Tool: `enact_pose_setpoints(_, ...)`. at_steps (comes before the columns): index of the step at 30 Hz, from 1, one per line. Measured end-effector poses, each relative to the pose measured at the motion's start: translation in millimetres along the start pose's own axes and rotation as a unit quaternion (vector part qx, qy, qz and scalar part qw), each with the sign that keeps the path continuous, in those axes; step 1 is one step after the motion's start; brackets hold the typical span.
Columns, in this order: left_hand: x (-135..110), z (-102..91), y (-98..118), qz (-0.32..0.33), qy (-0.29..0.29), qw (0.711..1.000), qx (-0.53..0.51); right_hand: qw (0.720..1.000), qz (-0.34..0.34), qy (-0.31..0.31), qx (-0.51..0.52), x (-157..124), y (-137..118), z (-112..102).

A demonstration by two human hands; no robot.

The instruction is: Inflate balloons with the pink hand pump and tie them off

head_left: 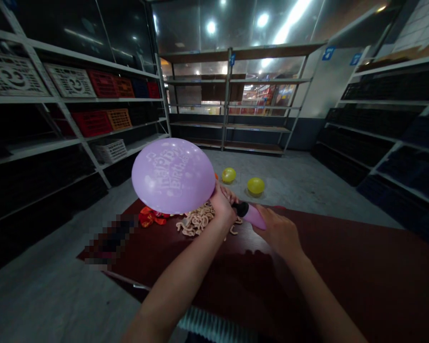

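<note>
A large inflated purple balloon [172, 175] with white "Happy Birthday" lettering floats over the far edge of a dark red table [343, 267]. My left hand [222, 205] is closed around the balloon's neck where it meets the black nozzle of a pink hand pump [252, 215]. My right hand [277, 231] grips the pump's body from the right. Both arms reach forward over the table.
A heap of pale uninflated balloons [196, 220] and some red ones [150, 216] lie on the table behind the purple balloon. Two yellow balloons [229, 175] [255, 186] rest on the grey floor. Shelving with crates [93, 121] lines the left, back and right.
</note>
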State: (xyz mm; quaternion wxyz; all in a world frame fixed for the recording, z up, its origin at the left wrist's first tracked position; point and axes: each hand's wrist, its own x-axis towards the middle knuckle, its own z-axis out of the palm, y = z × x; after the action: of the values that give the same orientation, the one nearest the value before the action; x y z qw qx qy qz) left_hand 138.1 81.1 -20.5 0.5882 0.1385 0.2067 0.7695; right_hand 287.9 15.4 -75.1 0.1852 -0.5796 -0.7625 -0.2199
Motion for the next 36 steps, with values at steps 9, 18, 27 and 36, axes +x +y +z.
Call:
enact_pose_setpoints(9, -20.9, -14.2, 60.9, -0.042, 0.073, 0.996, 0.008, 1.000, 0.002, -0.024, -0.004, -64.8, 16.9, -25.2)
enact_pose_setpoints(18, -58.6, -22.9, 84.1, -0.009, 0.051, 0.998, -0.030, 0.999, 0.018, -0.039, -0.008, -95.6, 7.5, -66.2)
enact_pose_setpoints(27, -133.2, 0.8, 55.4, -0.037, -0.031, 0.997, -0.053, 0.996, 0.032, -0.086, -0.001, -83.0, -36.5, -114.2)
enact_pose_setpoints(36, -126.4, -13.6, 52.0, -0.086, 0.000, 0.996, -0.014, 0.994, 0.024, -0.101, 0.019, -102.3, -33.9, -102.7)
